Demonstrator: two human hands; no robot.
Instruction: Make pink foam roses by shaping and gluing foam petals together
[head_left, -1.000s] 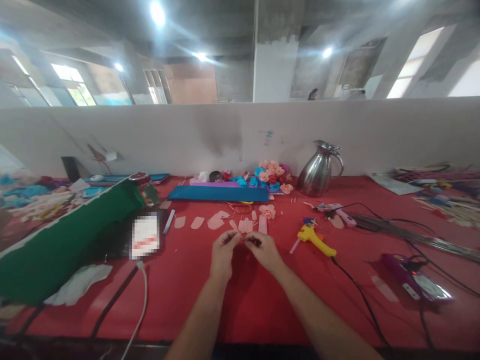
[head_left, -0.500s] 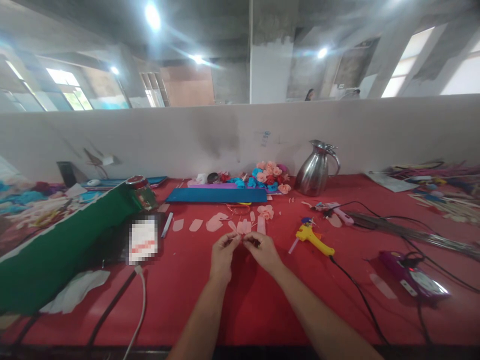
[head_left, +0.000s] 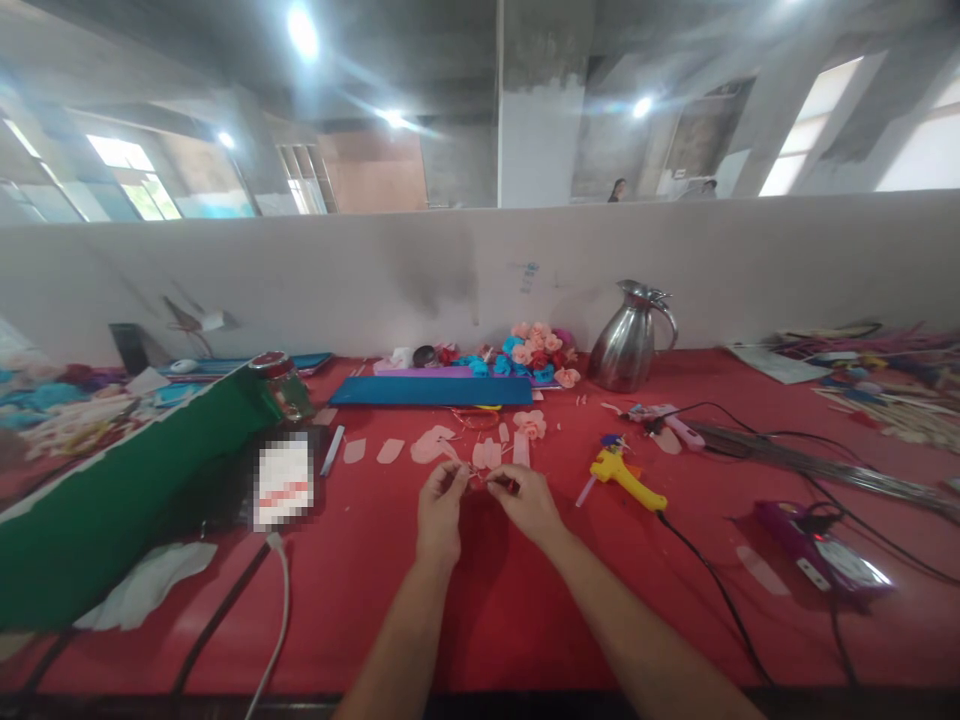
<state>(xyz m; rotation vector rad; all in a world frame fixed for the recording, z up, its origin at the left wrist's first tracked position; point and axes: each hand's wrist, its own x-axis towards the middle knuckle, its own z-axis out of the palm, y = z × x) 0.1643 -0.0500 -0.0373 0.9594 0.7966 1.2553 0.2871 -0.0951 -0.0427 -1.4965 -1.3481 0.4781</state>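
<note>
Above the red tabletop, my left hand (head_left: pixel 441 510) is closed in a pinch on a small piece of pink paper (head_left: pixel 473 476). Facing it, my right hand (head_left: pixel 527 503) also pinches, thumb and forefinger together at the edge of that piece; what it grips is too small to make out. Just beyond my fingers lie cut pink paper petals (head_left: pixel 433 444) and pink strips (head_left: pixel 522 449). A finished pink paper flower (head_left: pixel 531 424) rests behind the strips. To the right, a yellow glue gun (head_left: pixel 626 480) lies with a glue stick poking out.
A blue sheet (head_left: pixel 431 391) lies behind the petals, with a pile of paper flowers (head_left: pixel 538 345) and a steel jug (head_left: pixel 628 340) farther back. A green panel (head_left: pixel 142 490) stands at left. At right are a purple power strip (head_left: pixel 821 555), cables and bundled wires (head_left: pixel 817 465).
The pink petal that stuck up above my left fingertips no longer shows there. My hands have moved slightly apart and otherwise keep nearly the same place.
</note>
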